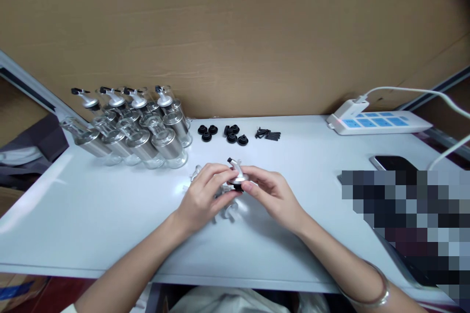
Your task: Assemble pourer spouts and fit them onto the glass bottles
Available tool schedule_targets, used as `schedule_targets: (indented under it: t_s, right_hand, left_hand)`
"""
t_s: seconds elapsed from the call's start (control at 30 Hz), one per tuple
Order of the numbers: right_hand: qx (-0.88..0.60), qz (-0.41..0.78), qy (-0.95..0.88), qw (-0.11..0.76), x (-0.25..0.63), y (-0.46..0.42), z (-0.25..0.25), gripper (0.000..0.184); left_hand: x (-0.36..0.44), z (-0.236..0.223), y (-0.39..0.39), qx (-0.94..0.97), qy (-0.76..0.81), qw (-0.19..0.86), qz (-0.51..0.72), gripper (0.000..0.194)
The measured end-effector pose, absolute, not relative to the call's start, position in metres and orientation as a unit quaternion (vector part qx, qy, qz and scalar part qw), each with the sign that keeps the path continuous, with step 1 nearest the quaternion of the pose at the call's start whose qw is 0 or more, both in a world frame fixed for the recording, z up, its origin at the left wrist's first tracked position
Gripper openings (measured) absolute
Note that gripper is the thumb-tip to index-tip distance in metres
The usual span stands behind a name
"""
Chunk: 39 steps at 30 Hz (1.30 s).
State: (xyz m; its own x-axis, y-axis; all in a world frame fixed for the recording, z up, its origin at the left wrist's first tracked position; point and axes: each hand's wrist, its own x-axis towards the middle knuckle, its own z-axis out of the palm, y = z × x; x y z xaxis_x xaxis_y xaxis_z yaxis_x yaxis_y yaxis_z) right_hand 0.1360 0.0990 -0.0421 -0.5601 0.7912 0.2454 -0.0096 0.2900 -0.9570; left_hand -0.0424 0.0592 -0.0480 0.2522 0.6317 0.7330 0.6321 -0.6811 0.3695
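Between my two hands is a bottle pourer (238, 175), a silver spout with a black tip and a black stopper underneath. My left hand (205, 193) pinches it from the left, thumb low near the stopper. From the other side my right hand (273, 193) grips it, with the thumb at the stopper's edge and the fingers behind. Below and behind my left hand lie several loose silver spout pieces (230, 211), partly hidden by that hand. Farther back sit several black rubber stoppers (231, 137) and a small pile of thin black tubes or pins (272, 135).
Glass bottles with metal bands (171, 146) stand in rows at the back left, some topped with pourers (117, 100). A white power strip (382, 122) with a plugged-in charger and cable lies back right. A phone (394, 162) and a pixelated area are at the right. Cardboard (235, 38) walls the back.
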Motion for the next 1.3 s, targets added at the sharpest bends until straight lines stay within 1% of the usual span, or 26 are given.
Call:
schedule_targets:
  t_s: [0.1, 0.27, 0.5, 0.6, 0.67, 0.7, 0.77, 0.83, 0.9, 0.97, 1.07, 1.13, 1.2, 1.3]
  right_hand:
    - [-0.281, 0.508, -0.722, 0.376, 0.137, 0.099, -0.041, 0.026]
    - [-0.287, 0.483, -0.742, 0.366, 0.138, 0.101, -0.038, 0.025]
    - [-0.313, 0.414, -0.776, 0.359, 0.137, 0.102, -0.038, 0.022]
    - [-0.316, 0.392, -0.786, 0.358, 0.141, 0.11, -0.035, 0.027]
    - [-0.355, 0.363, -0.789, 0.346, 0.146, 0.123, -0.033, 0.033]
    - [-0.39, 0.331, -0.792, 0.332, 0.149, 0.13, -0.033, 0.034]
    - [-0.474, 0.227, -0.804, 0.278, 0.155, 0.147, -0.036, 0.035]
    - [-0.546, 0.111, -0.81, 0.185, 0.162, 0.162, -0.043, 0.041]
    - [-0.589, 0.054, -0.801, 0.088, 0.168, 0.174, -0.052, 0.047]
    - [-0.614, 0.04, -0.788, 0.029, 0.172, 0.18, -0.059, 0.053]
    - [-0.632, 0.043, -0.774, 0.006, 0.175, 0.182, -0.064, 0.06]
    - [-0.633, 0.046, -0.773, 0.009, 0.175, 0.181, -0.065, 0.06]
    - [-0.624, 0.046, -0.779, 0.021, 0.176, 0.179, -0.065, 0.057]
    - [-0.607, 0.049, -0.792, 0.045, 0.179, 0.174, -0.064, 0.047]
  left_hand:
    - [-0.042, -0.05, 0.059, -0.792, -0.405, 0.002, -0.457, 0.025]
    - [-0.041, -0.051, 0.058, -0.792, -0.412, 0.002, -0.45, 0.029]
    - [-0.042, -0.048, 0.058, -0.787, -0.422, -0.018, -0.45, 0.025]
    - [-0.042, -0.048, 0.058, -0.788, -0.421, -0.022, -0.448, 0.026]
    - [-0.041, -0.049, 0.058, -0.791, -0.418, -0.028, -0.446, 0.026]
    - [-0.041, -0.049, 0.058, -0.792, -0.416, -0.031, -0.445, 0.026]
    - [-0.042, -0.05, 0.059, -0.793, -0.415, -0.037, -0.444, 0.026]
    - [-0.042, -0.05, 0.059, -0.792, -0.416, -0.037, -0.446, 0.026]
    - [-0.042, -0.05, 0.059, -0.792, -0.413, -0.034, -0.448, 0.026]
    - [-0.042, -0.049, 0.059, -0.795, -0.408, -0.028, -0.447, 0.025]
    - [-0.041, -0.049, 0.059, -0.802, -0.4, -0.014, -0.443, 0.023]
    - [-0.041, -0.049, 0.059, -0.805, -0.398, -0.004, -0.439, 0.022]
    - [-0.041, -0.049, 0.059, -0.807, -0.399, 0.004, -0.436, 0.021]
    - [-0.041, -0.048, 0.059, -0.806, -0.401, 0.01, -0.435, 0.021]
